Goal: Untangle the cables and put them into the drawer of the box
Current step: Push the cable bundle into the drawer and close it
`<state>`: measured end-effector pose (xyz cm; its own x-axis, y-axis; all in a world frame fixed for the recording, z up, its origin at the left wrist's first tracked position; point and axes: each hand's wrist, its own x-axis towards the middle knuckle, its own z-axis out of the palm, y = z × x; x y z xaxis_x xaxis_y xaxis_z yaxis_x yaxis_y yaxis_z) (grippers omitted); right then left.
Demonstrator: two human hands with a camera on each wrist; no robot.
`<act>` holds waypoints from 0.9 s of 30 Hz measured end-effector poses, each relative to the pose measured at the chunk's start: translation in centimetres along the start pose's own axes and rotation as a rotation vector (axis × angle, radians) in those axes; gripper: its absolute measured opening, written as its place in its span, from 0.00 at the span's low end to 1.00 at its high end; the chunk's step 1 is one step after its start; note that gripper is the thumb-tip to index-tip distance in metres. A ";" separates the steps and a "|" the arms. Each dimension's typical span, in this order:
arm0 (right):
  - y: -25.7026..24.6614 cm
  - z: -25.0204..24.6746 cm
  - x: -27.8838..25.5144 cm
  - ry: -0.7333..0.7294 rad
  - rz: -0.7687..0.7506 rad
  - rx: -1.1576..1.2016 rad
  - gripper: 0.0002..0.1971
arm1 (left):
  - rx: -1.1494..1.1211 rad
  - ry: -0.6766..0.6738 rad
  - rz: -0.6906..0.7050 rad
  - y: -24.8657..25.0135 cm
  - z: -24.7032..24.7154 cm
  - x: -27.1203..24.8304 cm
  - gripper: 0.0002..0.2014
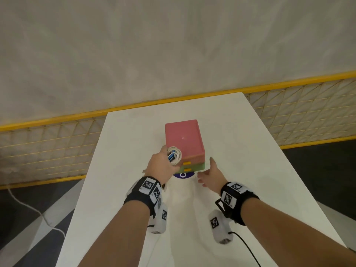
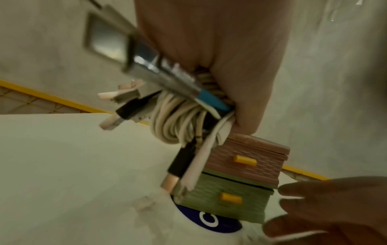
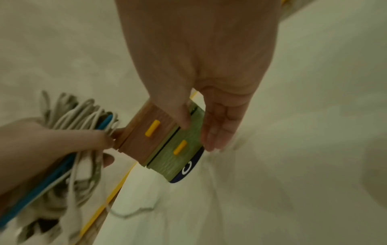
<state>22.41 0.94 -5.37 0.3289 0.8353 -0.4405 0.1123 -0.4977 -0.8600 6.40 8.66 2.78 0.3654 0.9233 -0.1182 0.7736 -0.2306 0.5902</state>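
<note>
A small box (image 1: 183, 139) stands mid-table, with a pink upper drawer (image 2: 247, 159) and a green lower drawer (image 2: 226, 199), both closed, each with a yellow handle. My left hand (image 1: 159, 166) grips a coiled bundle of white, blue and black cables (image 1: 174, 155) just left of the box's front corner; several plugs stick out of the bundle (image 2: 178, 126). My right hand (image 1: 210, 174) is open, fingers straight, close to the box's front right corner (image 3: 215, 132), thumb over the pink drawer's edge. Whether it touches the box is unclear.
The white table (image 1: 240, 170) extends around the box. A dark blue round sticker (image 1: 183, 175) lies under the box front. A yellow-framed mesh fence (image 1: 308, 116) runs behind the table. A white cord (image 1: 28, 207) lies on the floor at left.
</note>
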 end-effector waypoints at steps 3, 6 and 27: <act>0.1 2.0 1.9 0.043 0.020 0.212 0.41 | 0.090 -0.016 0.043 -0.2 0.0 0.0 0.25; 0.2 3.3 2.9 0.140 0.026 0.320 0.27 | 0.103 -0.022 0.070 -0.3 0.2 -0.3 0.27; 4.3 1.1 -6.4 0.207 0.037 -0.182 0.28 | -0.623 0.081 -0.090 -0.4 -2.6 -2.8 0.09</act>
<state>19.74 -6.28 -6.50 0.5188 0.7593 -0.3929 0.2570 -0.5768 -0.7754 3.74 6.94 4.96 0.2536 0.9567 -0.1430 0.3442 0.0489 0.9376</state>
